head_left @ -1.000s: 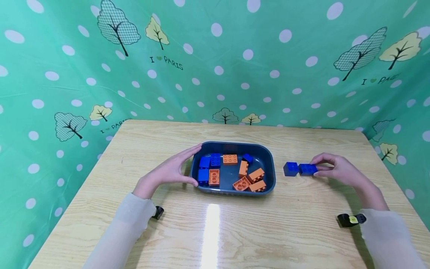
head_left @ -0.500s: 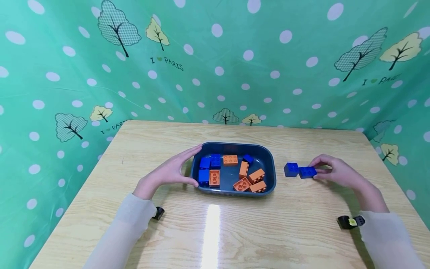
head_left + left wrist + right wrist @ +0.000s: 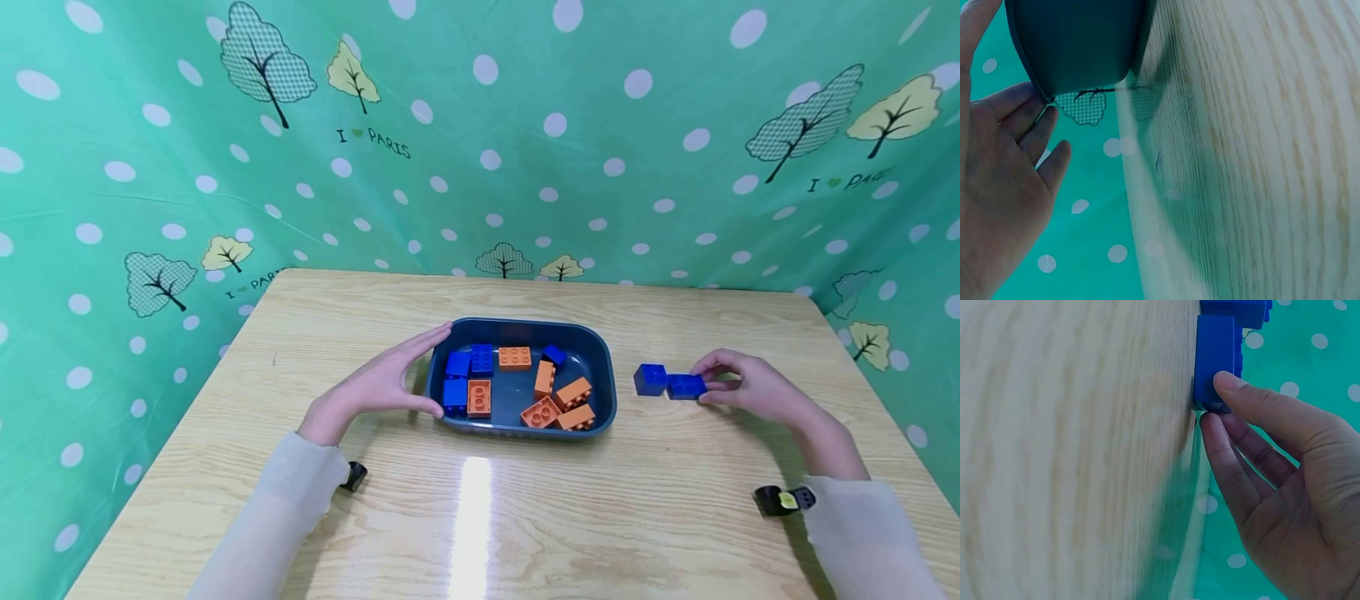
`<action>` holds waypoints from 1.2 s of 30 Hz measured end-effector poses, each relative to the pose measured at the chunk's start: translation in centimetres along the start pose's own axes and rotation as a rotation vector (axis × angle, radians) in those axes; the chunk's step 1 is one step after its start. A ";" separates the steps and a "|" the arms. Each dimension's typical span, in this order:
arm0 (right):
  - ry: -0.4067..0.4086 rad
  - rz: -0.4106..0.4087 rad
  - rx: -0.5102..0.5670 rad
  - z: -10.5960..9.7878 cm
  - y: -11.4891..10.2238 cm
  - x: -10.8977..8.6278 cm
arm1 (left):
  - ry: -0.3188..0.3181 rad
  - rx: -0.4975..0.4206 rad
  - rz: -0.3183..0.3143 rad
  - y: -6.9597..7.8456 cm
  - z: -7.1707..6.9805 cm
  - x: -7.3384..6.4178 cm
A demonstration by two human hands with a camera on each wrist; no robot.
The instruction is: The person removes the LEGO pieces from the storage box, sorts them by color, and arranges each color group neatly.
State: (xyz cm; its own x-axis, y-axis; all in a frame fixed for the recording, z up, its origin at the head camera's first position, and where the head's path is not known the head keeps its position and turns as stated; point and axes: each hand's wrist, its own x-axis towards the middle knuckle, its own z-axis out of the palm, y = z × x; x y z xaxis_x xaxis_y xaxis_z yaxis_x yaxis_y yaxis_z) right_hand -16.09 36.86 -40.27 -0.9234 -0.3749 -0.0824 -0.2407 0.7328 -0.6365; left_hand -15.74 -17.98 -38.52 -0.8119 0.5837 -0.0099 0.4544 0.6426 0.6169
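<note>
In the head view my left hand [image 3: 378,379] spans the left end of a dark blue plastic bin [image 3: 517,432], thumb at its near corner and fingers at the far one. The left wrist view shows fingertips at the rim of the bin [image 3: 1085,44]. My right hand [image 3: 750,385] pinches the right end of a blue toy brick [image 3: 684,387], its studs facing up. This brick lies low on the table beside a taller blue block [image 3: 649,380]. The right wrist view shows my thumb [image 3: 1232,381] on the brick's stud side and fingers at its end.
Inside the bin lie several blue bricks [image 3: 455,393] and several orange bricks [image 3: 573,392], some tipped over. A light wooden table [image 3: 600,517] carries everything. Behind it hangs a green dotted curtain [image 3: 450,108].
My right hand has moved slightly nearer to me and lowered the brick, which looked tilted half a second ago and now lies level beside the taller block. The left hand and bin stay put.
</note>
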 end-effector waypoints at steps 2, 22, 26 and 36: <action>0.001 0.005 -0.007 0.0 0.0 0.0 | 0.000 0.000 -0.002 0.0 0.0 0.0; 0.077 -0.016 0.089 -1.2 -0.8 -0.9 | -0.011 -0.006 -0.007 0.0 -0.1 0.1; 0.109 -0.056 0.065 -1.4 -1.2 -0.9 | -0.012 -0.008 -0.010 -0.1 -0.1 0.0; 0.166 -0.106 0.056 -1.8 -3.3 -0.3 | -0.012 -0.009 0.002 0.2 -0.1 -0.1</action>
State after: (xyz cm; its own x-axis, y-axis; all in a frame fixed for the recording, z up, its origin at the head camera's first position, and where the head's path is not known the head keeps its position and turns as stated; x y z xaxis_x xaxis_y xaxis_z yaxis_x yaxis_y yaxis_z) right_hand -15.58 35.53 -36.74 -0.9316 -0.3461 0.1114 -0.3262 0.6601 -0.6767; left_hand -15.68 -17.99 -38.31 -0.8066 0.5908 -0.0177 0.4526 0.6367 0.6244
